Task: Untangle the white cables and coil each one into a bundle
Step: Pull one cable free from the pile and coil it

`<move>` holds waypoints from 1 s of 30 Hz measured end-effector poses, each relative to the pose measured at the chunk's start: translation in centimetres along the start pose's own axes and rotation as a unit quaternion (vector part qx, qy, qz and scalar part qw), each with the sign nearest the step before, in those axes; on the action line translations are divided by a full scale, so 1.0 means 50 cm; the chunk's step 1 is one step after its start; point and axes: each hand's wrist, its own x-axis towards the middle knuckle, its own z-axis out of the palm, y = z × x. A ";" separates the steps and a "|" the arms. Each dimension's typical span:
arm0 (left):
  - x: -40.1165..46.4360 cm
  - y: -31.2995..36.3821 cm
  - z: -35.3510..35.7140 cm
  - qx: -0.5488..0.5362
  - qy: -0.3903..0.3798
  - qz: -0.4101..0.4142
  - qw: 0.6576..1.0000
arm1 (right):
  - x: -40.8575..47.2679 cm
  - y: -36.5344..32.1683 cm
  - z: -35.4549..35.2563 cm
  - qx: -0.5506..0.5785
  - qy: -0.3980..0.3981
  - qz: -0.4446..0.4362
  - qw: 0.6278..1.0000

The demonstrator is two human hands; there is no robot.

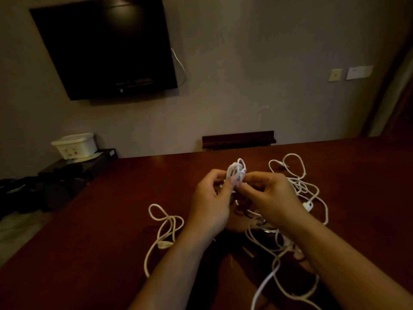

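Observation:
A small coiled bundle of white cable (237,172) is raised above the dark red table (111,231). My left hand (211,204) pinches its left side. Its right side is pinched by the fingertips of my right hand (271,195). Below and to the right of my hands lies a tangle of white cables (299,186) with a small plug (308,205). Another loose white cable (164,227) loops on the table left of my left forearm. More cable runs under my right forearm toward the near edge.
A black television (105,48) hangs on the wall at upper left. A white plastic box (74,145) sits on a dark low stand at the left. A dark wooden chair back (238,139) stands behind the table's far edge. Wall sockets (335,74) are at right.

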 end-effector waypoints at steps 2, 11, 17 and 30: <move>-0.004 -0.001 0.004 -0.061 0.018 -0.029 0.998 | 0.000 0.000 0.004 0.008 0.003 -0.006 1.000; 0.004 -0.004 0.013 -0.140 0.114 -0.065 0.981 | 0.000 -0.005 0.010 -0.002 -0.002 -0.036 0.999; 0.002 -0.002 0.014 -0.151 0.076 -0.061 0.984 | 0.003 -0.004 -0.001 -0.008 0.024 -0.062 0.998; -0.001 -0.019 0.016 0.029 0.072 0.052 0.996 | 0.008 0.003 0.003 0.060 0.052 -0.025 0.997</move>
